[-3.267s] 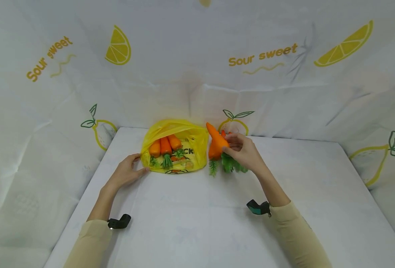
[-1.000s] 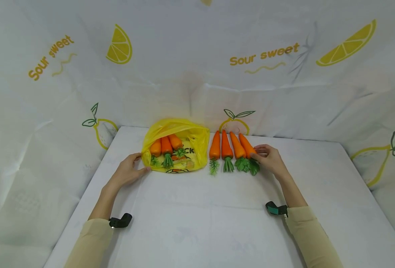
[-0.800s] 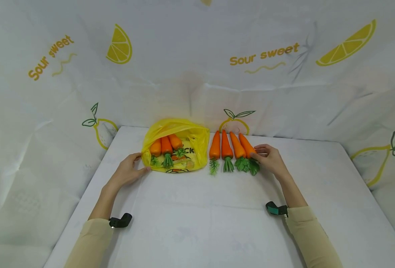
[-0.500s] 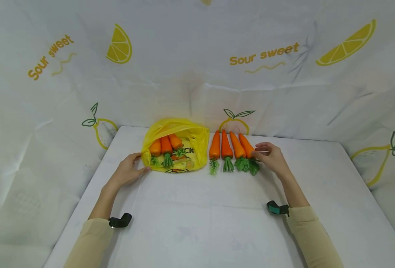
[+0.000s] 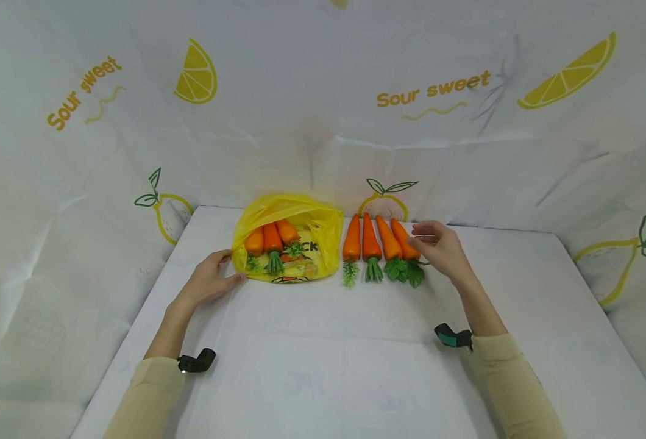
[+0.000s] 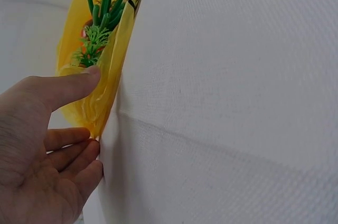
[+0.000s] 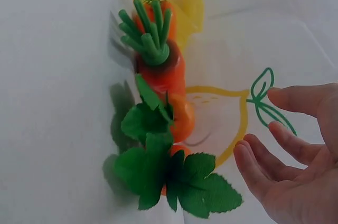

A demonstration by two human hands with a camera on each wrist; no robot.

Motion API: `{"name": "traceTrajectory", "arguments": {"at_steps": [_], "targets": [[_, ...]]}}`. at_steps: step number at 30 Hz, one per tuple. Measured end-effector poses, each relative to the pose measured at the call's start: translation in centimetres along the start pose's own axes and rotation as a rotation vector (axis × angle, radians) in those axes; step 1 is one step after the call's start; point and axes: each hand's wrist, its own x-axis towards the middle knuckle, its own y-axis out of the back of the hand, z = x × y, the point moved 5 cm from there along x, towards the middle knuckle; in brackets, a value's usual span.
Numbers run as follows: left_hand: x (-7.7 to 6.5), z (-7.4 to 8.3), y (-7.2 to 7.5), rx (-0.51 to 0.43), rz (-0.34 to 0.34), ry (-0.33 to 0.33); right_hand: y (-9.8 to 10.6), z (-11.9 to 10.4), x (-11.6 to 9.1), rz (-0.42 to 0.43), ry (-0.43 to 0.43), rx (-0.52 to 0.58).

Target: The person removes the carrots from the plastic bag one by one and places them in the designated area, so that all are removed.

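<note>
On the left, a yellow plastic bag lies with its mouth toward me and three orange toy carrots inside, green tops outward. My left hand rests at its lower left corner. In the left wrist view the thumb touches the bag's edge and the relaxed fingers reach its corner. Right of the bag, several toy carrots lie side by side, tips toward the back, leafy tops toward me. Over the rightmost carrot hovers my right hand. The right wrist view shows its fingers spread apart, holding nothing.
A white cloth-covered table carries everything. Behind it hangs a white sheet printed with lemons and lettering, close to the bag and the carrot tips. Each wrist wears a small dark camera.
The right hand has set a carrot down at the right end of the row, let it go and risen slightly away from it. The left hand has stayed at the bag.
</note>
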Motion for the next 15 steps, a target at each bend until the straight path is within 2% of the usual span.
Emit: {"name": "traceTrajectory", "arguments": {"at_steps": [7, 15], "targets": [[0.1, -0.1, 0.0, 0.004, 0.002, -0.002, -1.2, -3.5, 0.8, 0.003, 0.096, 0.045], [0.1, -0.1, 0.0, 0.005, 0.004, 0.001, -3.9, -6.6, 1.6, -0.058, 0.205, 0.098]]}}
